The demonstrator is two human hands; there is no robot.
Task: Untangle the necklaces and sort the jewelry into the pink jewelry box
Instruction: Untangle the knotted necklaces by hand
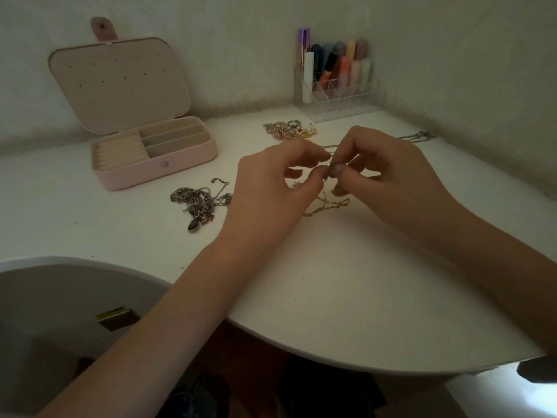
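While tangled silver necklaces (199,203) lie aside, left hand (271,188) and right hand (382,173) pinch a gold chain (328,205)

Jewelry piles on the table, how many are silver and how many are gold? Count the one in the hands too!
Silver: 2, the silver tangle with a dark pendant and a thin silver chain by the far right edge.
Gold: 1, the gold chain that the left hand and right hand are pinching.
Mixed colours: 1, the heap of small pieces.
Total: 4
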